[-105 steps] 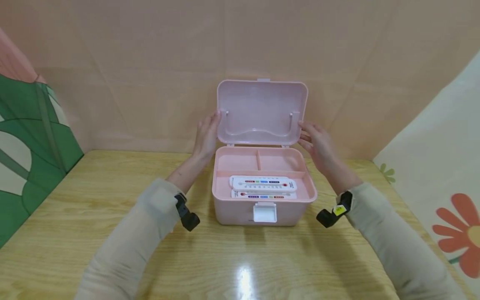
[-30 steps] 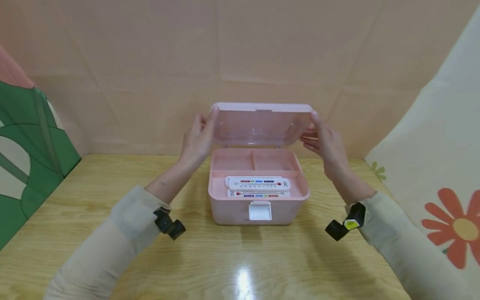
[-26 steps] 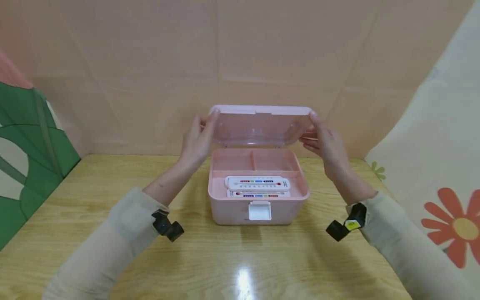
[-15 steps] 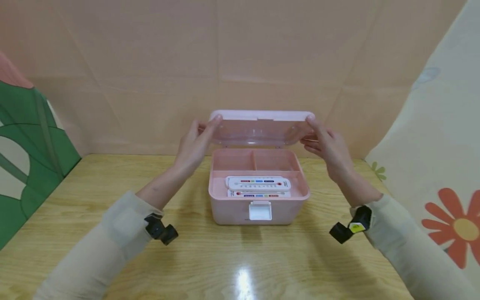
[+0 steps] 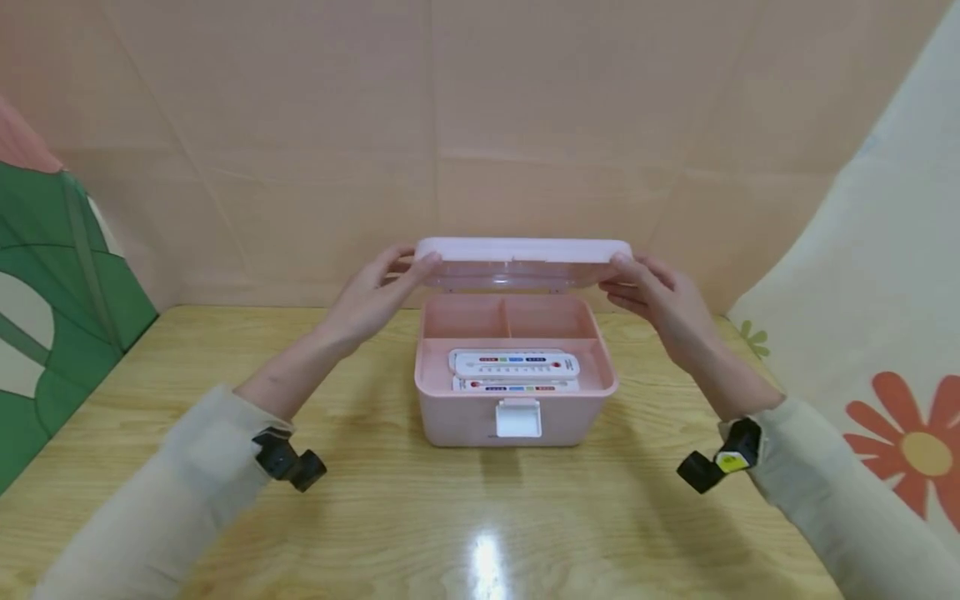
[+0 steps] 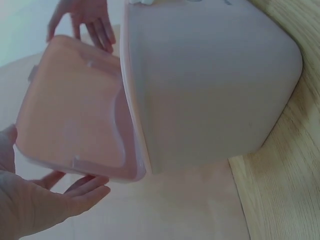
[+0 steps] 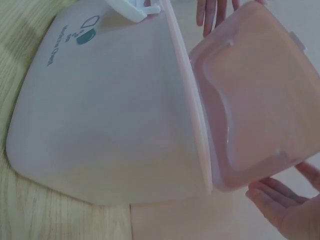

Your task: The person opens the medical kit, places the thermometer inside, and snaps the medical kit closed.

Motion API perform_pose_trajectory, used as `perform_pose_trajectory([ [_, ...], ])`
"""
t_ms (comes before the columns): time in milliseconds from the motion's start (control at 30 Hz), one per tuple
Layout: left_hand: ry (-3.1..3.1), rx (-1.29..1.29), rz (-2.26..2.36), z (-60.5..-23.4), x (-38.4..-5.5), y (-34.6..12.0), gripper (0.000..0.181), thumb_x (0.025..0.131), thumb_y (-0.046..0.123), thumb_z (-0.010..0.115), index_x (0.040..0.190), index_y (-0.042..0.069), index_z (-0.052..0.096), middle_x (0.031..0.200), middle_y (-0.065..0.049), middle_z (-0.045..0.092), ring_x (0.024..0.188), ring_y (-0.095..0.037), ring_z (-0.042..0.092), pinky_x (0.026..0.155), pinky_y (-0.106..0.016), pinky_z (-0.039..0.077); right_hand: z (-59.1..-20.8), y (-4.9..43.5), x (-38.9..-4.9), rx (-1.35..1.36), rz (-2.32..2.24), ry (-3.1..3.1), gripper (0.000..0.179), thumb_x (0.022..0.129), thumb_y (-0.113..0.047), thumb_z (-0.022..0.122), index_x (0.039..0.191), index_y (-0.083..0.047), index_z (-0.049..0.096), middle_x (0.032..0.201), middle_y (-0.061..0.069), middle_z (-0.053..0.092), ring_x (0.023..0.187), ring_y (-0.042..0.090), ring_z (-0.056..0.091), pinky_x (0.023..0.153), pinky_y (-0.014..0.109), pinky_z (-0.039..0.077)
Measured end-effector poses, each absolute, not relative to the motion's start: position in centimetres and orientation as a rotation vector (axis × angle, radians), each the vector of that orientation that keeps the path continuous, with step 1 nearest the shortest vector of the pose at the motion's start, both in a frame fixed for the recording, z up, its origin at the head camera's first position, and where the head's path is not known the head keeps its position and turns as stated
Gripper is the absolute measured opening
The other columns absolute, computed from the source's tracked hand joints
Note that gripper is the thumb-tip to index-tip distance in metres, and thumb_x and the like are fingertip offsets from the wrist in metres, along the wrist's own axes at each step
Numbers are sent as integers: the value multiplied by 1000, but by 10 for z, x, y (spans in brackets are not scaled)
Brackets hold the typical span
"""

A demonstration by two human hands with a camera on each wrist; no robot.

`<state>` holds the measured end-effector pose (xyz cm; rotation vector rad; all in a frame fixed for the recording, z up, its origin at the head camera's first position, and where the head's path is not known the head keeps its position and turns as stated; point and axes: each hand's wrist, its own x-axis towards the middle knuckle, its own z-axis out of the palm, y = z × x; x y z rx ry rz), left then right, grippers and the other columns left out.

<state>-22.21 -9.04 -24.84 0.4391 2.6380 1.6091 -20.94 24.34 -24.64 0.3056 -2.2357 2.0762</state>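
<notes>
A pink medicine box (image 5: 450, 423) stands on the table, its lid (image 5: 522, 249) raised at the back and tilted forward over the rear compartments. My left hand (image 5: 367, 300) holds the lid's left front corner, thumb on the front edge and fingers along the side. At the opposite corner, my right hand (image 5: 675, 308) grips in the same way. Strip thermometers (image 5: 516, 365), white with coloured bands, lie overlapping in the long front compartment. The white latch (image 5: 518, 418) hangs on the box's front. In the right wrist view, lettering (image 7: 57, 45) marks the box's front face.
The wooden table (image 5: 390, 517) ends at a beige backdrop (image 5: 300, 167) close behind the box. Patterned cloth with a red flower (image 5: 922, 450) flanks the right, and a green-patterned one (image 5: 82, 292) the left. Black wrist cameras (image 5: 288, 461) sit on both sleeves.
The lid, nearly upright at first, has swung forward and down, both hands moving with it from its sides to its front corners. Box and thermometers stay in place.
</notes>
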Motion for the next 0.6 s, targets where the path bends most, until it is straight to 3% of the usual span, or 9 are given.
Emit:
perform_pose_trajectory([
  [200,2549,556,1594,-251,-222,-100,54,95,42,56,142,20,42,140,-12,49,131,-30,47,105,-50,40,-254,255,-207,468,2038,-2275,23,96,-18,57,118,-12,57,101,-7,71,95,4,67,86,17,52],
  [333,2485,629,1616,-253,-219,-104,51,94,33,61,141,19,45,138,-11,51,127,-29,51,103,-48,43,-259,261,-204,525,1923,-2381,33,96,-14,57,129,-10,55,109,-9,68,100,4,65,87,17,51],
  [467,2442,695,1626,-256,-215,-107,50,93,25,64,139,17,48,137,-9,53,126,-28,53,101,-45,46,-261,267,-200,546,1638,-2556,44,97,-18,57,139,-15,50,117,-14,64,106,1,61,89,14,48],
  [600,2413,738,1648,-259,-211,-109,50,91,17,67,137,14,50,139,-8,52,127,-26,52,101,-41,46,-262,269,-197,560,1521,-2631,46,96,-18,58,141,-16,49,118,-15,63,108,1,59,88,14,47],
])
